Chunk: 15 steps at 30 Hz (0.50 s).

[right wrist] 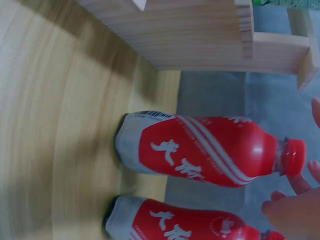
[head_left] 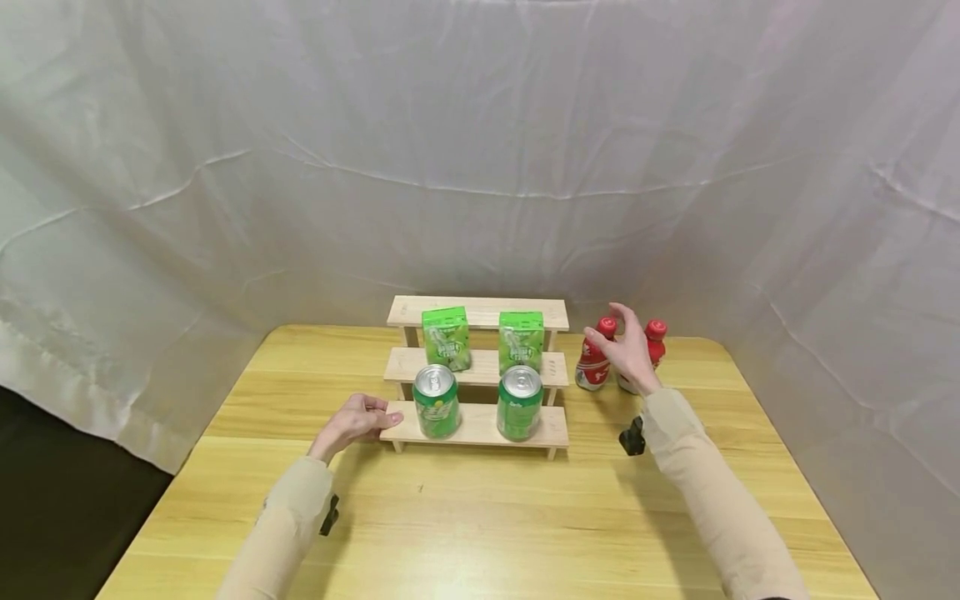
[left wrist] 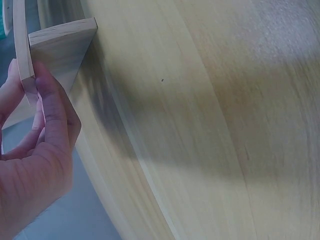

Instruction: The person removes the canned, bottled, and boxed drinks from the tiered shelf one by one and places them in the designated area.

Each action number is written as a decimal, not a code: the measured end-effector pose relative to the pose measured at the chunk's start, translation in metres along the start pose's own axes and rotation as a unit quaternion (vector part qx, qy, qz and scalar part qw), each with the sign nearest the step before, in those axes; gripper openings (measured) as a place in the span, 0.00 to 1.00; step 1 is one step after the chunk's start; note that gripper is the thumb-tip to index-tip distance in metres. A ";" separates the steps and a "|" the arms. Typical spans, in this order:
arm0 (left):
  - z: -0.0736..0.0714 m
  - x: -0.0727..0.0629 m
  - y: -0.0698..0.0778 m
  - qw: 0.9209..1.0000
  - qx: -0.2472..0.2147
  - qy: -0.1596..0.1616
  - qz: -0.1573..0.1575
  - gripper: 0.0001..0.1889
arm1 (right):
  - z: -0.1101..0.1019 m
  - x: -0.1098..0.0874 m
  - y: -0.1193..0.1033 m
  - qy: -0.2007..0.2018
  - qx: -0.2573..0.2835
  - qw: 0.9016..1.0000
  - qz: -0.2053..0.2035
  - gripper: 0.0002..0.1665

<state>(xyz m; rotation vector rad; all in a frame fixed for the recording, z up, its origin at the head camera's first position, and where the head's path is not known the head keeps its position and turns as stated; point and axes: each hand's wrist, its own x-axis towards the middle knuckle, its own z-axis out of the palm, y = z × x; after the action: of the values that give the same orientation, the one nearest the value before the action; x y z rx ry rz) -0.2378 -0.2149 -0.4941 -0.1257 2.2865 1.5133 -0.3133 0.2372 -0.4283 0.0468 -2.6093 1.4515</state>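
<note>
A stepped wooden display rack (head_left: 476, 427) with three tiers stands on the table. My left hand (head_left: 358, 419) pinches the left end of its lowest tier, thumb on top and fingers beneath; the left wrist view shows the board (left wrist: 22, 55) between them. My right hand (head_left: 628, 352) hovers by the caps of two red drink bottles, thumb and fingers spread apart. The nearer bottle (right wrist: 205, 150) stands upright right of the rack, its red cap (right wrist: 295, 157) close to my fingertips. Beside it stands the other bottle (head_left: 656, 340), partly hidden by my hand.
Two green drink cans (head_left: 437, 404) (head_left: 519, 406) stand on the lowest tier. Two green drink cartons (head_left: 447, 340) (head_left: 521, 343) are on the middle tier. Pale curtains (head_left: 480, 150) hang behind and around the wooden table (head_left: 480, 517).
</note>
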 end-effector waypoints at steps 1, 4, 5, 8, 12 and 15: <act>0.000 0.000 0.000 1.000 -0.001 -0.001 0.000 0.31 | 0.000 -0.001 -0.002 0.008 0.003 1.000 -0.008 0.45; 0.001 0.000 -0.001 1.000 -0.001 -0.002 0.003 0.31 | 0.002 -0.004 -0.009 0.033 0.020 0.999 -0.027 0.43; 0.001 0.000 -0.001 1.000 0.000 -0.003 0.004 0.32 | 0.003 -0.005 -0.013 0.040 0.026 0.998 -0.032 0.43; 0.001 -0.001 -0.001 1.000 0.001 -0.004 0.006 0.32 | 0.006 -0.007 -0.025 0.048 0.040 0.997 -0.047 0.42; 0.000 -0.002 0.000 1.000 0.003 -0.007 0.009 0.32 | 0.012 -0.012 -0.042 0.034 0.036 0.997 -0.060 0.41; 0.000 -0.002 0.000 1.000 0.004 -0.008 0.011 0.32 | 0.016 -0.016 -0.056 0.010 0.038 0.997 -0.070 0.40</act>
<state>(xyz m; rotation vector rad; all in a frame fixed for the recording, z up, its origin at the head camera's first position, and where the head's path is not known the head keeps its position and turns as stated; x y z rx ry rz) -0.2362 -0.2156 -0.4933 -0.0849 2.2883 1.5110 -0.2936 0.1932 -0.3917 0.2193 -2.4790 1.4923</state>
